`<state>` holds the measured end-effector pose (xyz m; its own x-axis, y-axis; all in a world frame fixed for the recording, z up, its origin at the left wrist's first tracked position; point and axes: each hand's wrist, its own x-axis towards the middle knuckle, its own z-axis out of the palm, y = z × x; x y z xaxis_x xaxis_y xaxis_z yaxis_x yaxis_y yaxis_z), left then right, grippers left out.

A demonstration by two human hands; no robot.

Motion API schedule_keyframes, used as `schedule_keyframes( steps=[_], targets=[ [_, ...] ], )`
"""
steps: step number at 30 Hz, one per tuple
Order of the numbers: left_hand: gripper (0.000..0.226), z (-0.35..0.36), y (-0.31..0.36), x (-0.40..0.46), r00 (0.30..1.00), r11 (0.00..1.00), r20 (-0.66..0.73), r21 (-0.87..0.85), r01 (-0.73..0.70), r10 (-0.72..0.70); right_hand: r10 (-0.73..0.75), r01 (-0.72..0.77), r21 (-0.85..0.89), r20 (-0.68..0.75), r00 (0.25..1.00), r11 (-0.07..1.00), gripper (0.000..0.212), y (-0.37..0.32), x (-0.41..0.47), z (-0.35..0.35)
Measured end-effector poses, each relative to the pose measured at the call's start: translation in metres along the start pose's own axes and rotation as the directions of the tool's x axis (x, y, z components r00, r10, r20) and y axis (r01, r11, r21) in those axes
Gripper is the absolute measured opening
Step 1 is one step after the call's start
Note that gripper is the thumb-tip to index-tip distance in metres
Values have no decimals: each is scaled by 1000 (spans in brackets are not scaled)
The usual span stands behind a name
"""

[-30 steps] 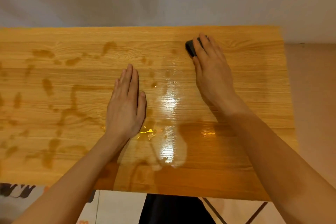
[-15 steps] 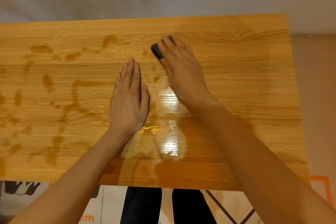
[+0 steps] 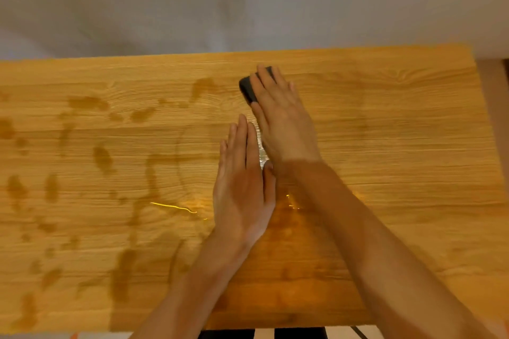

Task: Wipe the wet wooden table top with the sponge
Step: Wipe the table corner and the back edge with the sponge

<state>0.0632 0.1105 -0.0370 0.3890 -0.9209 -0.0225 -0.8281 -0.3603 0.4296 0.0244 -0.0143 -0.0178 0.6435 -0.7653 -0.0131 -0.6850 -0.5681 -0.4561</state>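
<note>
A dark sponge [image 3: 247, 88] lies on the wooden table top [image 3: 399, 129] near its far edge, mostly hidden under the fingers of my right hand [image 3: 281, 115], which presses flat on it. My left hand [image 3: 242, 181] rests flat on the wood just below and left of the right hand, fingers together, holding nothing. Dark wet patches [image 3: 103, 158] are scattered over the left half of the table. A glossy wet streak [image 3: 260, 151] shows between the two hands.
A pale wall [image 3: 248, 0] runs behind the table's far edge. The table's right edge [image 3: 487, 146] borders a bare floor strip. Below the near edge I see dark trouser legs [image 3: 228, 334] and a bit of floor.
My right hand has slid the sponge leftward along the far part of the table, ending close beside my left hand. The left hand has stayed flat in place.
</note>
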Motion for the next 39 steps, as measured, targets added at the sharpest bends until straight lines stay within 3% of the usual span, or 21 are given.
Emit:
schedule_keyframes(
  steps=[2,4,7,9,11,16,19,21,24,27,34,37,39],
  targets=[
    [62,-9,-4,1,1000,991,27,-131,-12,15,6,-6,-12,-22,1000,1000,46,24,-6,-13],
    [62,-23,-17,2,999,980,28,-197,-32,38,126,-127,6,-104,987,992,46,56,-16,-31],
    [62,-45,-54,12,1000,986,11,-165,-23,25,345,-337,77,-216,913,939,44,78,-22,-46],
    [61,-57,-82,20,1000,996,-5,-88,21,-21,412,-403,89,-251,876,911,43,65,-10,-40],
    [60,-62,-104,25,998,997,-13,-46,64,-65,366,-368,37,-239,899,929,43,36,8,-24],
    [59,-57,-112,24,998,997,-44,51,54,-52,112,-110,25,-100,989,994,43,-37,49,21],
    [59,-55,-113,23,998,997,-40,54,47,-45,-13,13,-15,-36,999,1000,44,-21,46,11],
    [59,-54,-116,23,999,998,-41,45,32,-30,43,-44,-15,-78,996,999,43,17,35,-10],
    [60,-54,-115,22,998,999,-52,31,25,-23,288,-284,46,-210,934,958,41,61,17,-38],
    [59,-54,-115,23,997,999,-73,26,28,-26,363,-373,19,-288,886,928,40,50,28,-29],
    [58,-53,-114,25,996,998,-84,49,29,-24,58,-66,-31,-196,979,997,33,-64,85,36],
    [57,-52,-114,22,996,999,-85,40,18,-15,-29,33,45,-78,997,998,36,-51,87,20],
    [57,-53,-115,23,997,999,-77,28,16,-14,-24,31,91,-74,997,995,35,-12,76,-2]
  ],
)
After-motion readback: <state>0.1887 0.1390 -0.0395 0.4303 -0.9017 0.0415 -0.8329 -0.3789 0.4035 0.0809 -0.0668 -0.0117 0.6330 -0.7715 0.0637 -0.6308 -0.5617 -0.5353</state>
